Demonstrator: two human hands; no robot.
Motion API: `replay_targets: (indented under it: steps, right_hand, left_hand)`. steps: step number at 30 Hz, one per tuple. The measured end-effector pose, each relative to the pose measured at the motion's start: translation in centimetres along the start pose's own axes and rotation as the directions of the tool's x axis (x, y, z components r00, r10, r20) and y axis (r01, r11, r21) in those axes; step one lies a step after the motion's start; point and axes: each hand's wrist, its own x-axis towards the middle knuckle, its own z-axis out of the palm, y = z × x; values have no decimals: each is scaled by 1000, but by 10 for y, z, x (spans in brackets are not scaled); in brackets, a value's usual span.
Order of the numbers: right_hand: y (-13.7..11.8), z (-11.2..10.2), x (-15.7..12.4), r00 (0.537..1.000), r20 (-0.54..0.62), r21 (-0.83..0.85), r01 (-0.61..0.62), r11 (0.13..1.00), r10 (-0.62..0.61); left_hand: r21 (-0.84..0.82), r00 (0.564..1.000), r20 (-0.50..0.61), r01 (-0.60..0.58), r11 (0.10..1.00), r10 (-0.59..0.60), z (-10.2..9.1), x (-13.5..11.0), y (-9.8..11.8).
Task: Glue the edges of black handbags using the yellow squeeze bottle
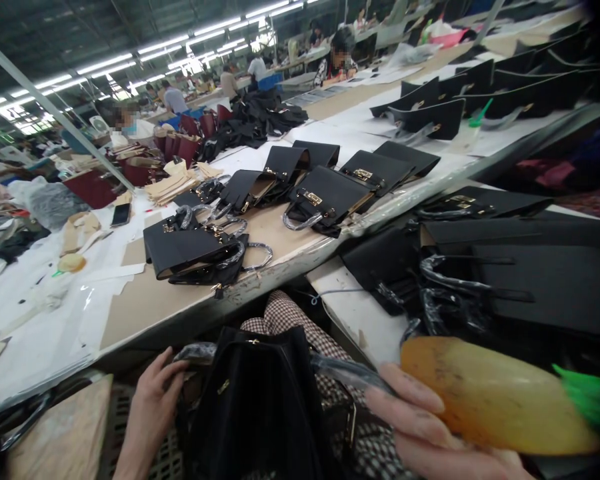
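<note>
A black handbag (260, 407) sits upright on the lap, with a small gold fitting at its top edge. My left hand (153, 400) is closed around the plastic-wrapped handle (195, 351) on the bag's left side. On the other side a second plastic-wrapped handle (347, 372) runs to my right hand (425, 427), whose fingers are closed at its end. Close by my right hand lies a yellowish, stained, rounded container (485, 390) with a green bristly tip (587, 397); it covers part of what lies behind.
Several black handbags (195, 250) stand on the long worktable (155, 313) ahead, and more bags (550, 267) are stacked at right. A phone (121, 215) and beige pieces (173, 187) lie at left. A wooden board (60, 427) is at lower left. Co-workers (337, 60) sit farther back.
</note>
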Motion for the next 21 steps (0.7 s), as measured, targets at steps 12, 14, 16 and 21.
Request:
replay_targets:
  steps: [12, 14, 16, 21]
  right_hand:
    - [18, 13, 32, 976, 216, 194, -50, 980, 7]
    - [19, 5, 33, 985, 173, 197, -30, 980, -5]
    - [20, -1, 37, 989, 146, 206, -9, 978, -22]
    - [21, -1, 43, 989, 147, 219, -31, 975, -2]
  left_hand:
    - [-20, 697, 717, -18, 1000, 27, 84, -42, 159]
    - [22, 685, 728, 25, 999, -33, 102, -39, 147]
    - [46, 666, 743, 45, 998, -64, 110, -34, 139]
    - [102, 661, 741, 68, 992, -122, 116, -27, 143]
